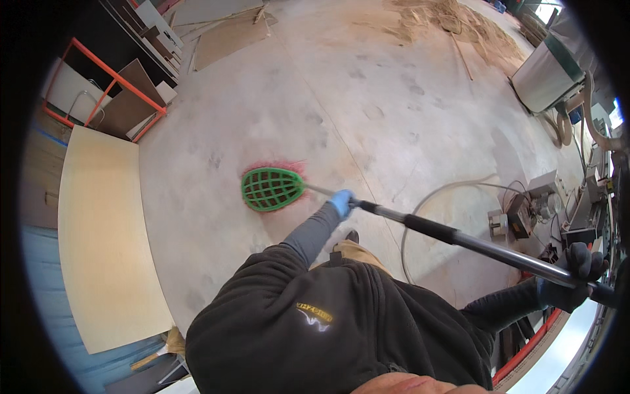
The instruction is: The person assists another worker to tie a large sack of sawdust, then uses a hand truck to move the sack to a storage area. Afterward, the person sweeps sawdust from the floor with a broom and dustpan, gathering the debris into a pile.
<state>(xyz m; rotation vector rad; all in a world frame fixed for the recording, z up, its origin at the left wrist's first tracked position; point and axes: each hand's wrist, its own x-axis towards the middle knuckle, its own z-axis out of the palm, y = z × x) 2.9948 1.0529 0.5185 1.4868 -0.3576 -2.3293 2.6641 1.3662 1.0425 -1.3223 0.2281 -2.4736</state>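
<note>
A broom-like tool crosses in front of me, with a long black and grey pole [485, 245]. At its far left end is an oval green lattice head [272, 190], fringed with blurred reddish bristles, low over or on the pale floor. My left hand [342, 204], in a light blue glove, is closed round the thin part of the pole near the head. Far to the right, my right hand [576, 276] wears a dark glove and grips the thick end of the pole. The fingertips of my left hand are hard to make out.
A pale wooden panel [105, 243] lies along the left, below an orange metal frame [118, 77]. Heaped brown sheeting [446, 26] lies at the far right. A grey-white container [546, 75], a hose [426, 195] and small machines [525, 213] stand on the right.
</note>
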